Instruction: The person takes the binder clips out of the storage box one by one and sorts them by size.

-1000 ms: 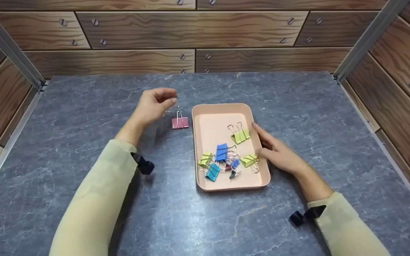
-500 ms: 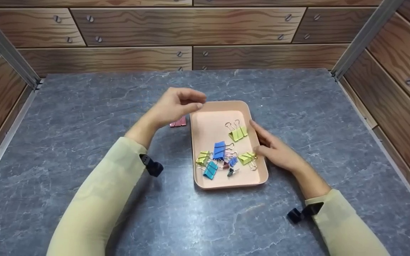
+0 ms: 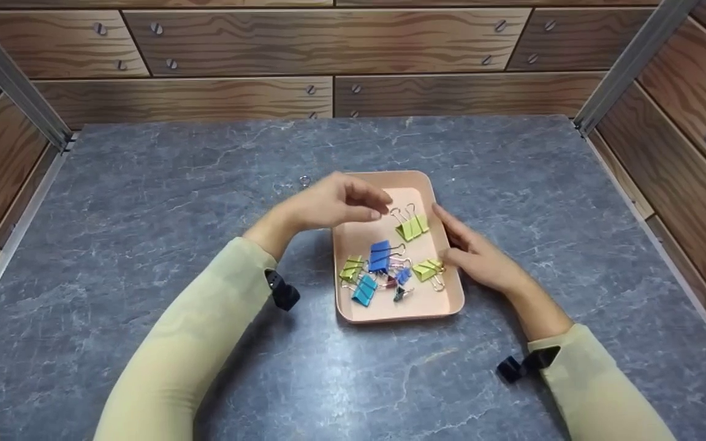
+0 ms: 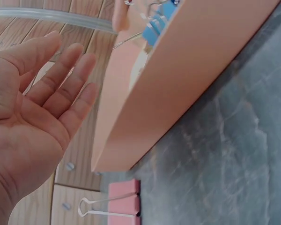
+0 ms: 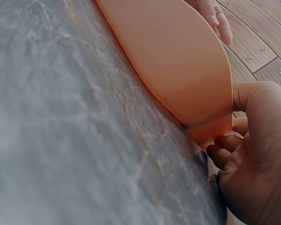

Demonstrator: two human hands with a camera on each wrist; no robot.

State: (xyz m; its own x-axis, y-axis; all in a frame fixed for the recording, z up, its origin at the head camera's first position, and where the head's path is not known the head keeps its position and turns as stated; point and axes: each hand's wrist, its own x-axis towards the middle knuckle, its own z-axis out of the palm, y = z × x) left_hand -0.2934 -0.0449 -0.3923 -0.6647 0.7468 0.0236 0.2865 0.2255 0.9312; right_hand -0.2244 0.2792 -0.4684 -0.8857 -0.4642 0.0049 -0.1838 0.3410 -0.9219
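Note:
A pink tray (image 3: 399, 316) holds several binder clips. Over its far left part hovers my left hand (image 3: 334, 202), fingers loosely bent and nothing in them; the left wrist view shows the bare palm (image 4: 37, 103). Beside those fingertips sits a lime binder clip (image 3: 412, 228). My right hand (image 3: 482, 263) grips the tray's right wall, thumb over the rim and fingers outside. Nearer the front lie a blue binder clip (image 3: 380, 256), a teal one (image 3: 364, 290) and two more lime ones. A pink binder clip (image 4: 124, 201) stands outside the tray, mostly hidden by my left hand in the head view.
The tray rests on a grey marbled tabletop (image 3: 144, 202). Wood-patterned panels (image 3: 328, 43) rise behind it and at both sides, with metal posts (image 3: 635, 61) at the back corners. Dark cameras (image 3: 284, 293) are strapped to both wrists.
My left hand has moved right, from above the pink binder clip to over the tray, and now covers most of that clip. The right hand keeps its hold on the tray's side.

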